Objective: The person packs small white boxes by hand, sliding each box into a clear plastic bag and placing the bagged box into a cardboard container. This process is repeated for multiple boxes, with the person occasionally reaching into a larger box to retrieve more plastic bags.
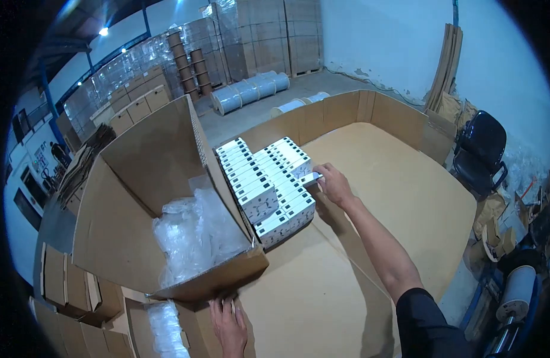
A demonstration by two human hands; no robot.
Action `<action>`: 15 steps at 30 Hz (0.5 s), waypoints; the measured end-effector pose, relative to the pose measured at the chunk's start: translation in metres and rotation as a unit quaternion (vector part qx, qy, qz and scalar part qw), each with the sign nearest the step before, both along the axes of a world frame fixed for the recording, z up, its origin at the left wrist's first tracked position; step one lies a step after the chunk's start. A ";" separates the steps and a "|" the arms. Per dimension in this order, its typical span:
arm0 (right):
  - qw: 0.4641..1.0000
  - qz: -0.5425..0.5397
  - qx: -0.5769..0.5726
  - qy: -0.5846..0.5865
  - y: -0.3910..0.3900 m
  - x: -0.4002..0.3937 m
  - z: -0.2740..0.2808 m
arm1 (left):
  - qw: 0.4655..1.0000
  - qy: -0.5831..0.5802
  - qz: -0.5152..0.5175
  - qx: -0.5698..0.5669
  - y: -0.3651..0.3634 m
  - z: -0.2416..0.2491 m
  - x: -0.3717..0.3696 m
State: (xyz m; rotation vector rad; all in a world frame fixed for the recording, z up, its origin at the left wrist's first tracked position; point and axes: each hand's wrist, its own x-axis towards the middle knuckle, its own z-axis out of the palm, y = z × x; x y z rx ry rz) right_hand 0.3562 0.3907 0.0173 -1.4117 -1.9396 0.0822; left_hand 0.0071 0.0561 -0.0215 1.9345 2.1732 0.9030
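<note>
My right hand (334, 186) is closed in a pinch at the end of a small white box (309, 178), at the right side of the stacks. The small white boxes (251, 179) stand in rows at two heights, with dark squares on their tops and dark marks on their sides. Beside them a large open carton (122, 209) holds crumpled clear plastic bags (191, 235). Just below the carton's near edge, my left hand (229, 325) lies with its fingers stretched out on the cardboard surface. No object shows in it.
Low cardboard walls (340, 113) border the wide cardboard-covered surface (394, 167). Several smaller cartons (78, 286) stand at lower left, one containing plastic packs (165, 325). A black chair (481, 149) and a spool (516, 292) are at right. Wrapped rolls (251, 92) lie behind.
</note>
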 end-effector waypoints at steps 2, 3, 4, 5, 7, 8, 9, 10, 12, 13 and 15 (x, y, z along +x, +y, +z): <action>1.000 0.004 0.027 0.005 -0.009 0.006 -0.001 | 1.000 -0.006 -0.001 -0.012 -0.003 0.006 0.001; 0.998 0.005 0.054 0.013 -0.016 0.007 -0.001 | 1.000 -0.014 -0.004 -0.020 -0.004 0.011 0.002; 0.999 0.002 0.047 0.013 -0.024 0.007 -0.003 | 0.999 -0.019 -0.010 -0.028 -0.006 0.016 0.002; 0.998 -0.005 0.054 0.035 -0.031 0.010 -0.004 | 0.999 -0.019 -0.014 -0.036 -0.007 0.016 -0.001; 0.997 -0.019 0.050 0.054 -0.054 0.017 -0.004 | 0.999 -0.025 -0.024 -0.024 -0.010 0.009 -0.006; 0.995 -0.030 0.070 0.071 -0.065 0.018 -0.004 | 0.999 -0.026 -0.027 -0.034 -0.013 0.009 -0.008; 0.991 -0.042 0.093 0.088 -0.077 0.020 -0.004 | 0.998 -0.039 -0.027 -0.039 -0.013 0.011 -0.009; 0.991 -0.045 0.086 0.088 -0.090 0.019 -0.004 | 0.997 -0.053 -0.026 -0.045 -0.013 0.015 -0.007; 0.984 -0.042 0.080 0.153 -0.117 0.020 -0.003 | 0.996 -0.077 -0.021 -0.047 -0.014 0.022 -0.003; 0.985 -0.044 0.072 0.153 -0.133 0.018 -0.003 | 0.995 -0.091 -0.035 -0.035 -0.015 0.023 -0.006; 0.970 -0.063 0.007 0.236 -0.165 0.013 -0.005 | 0.993 -0.106 -0.042 -0.018 -0.016 0.033 -0.004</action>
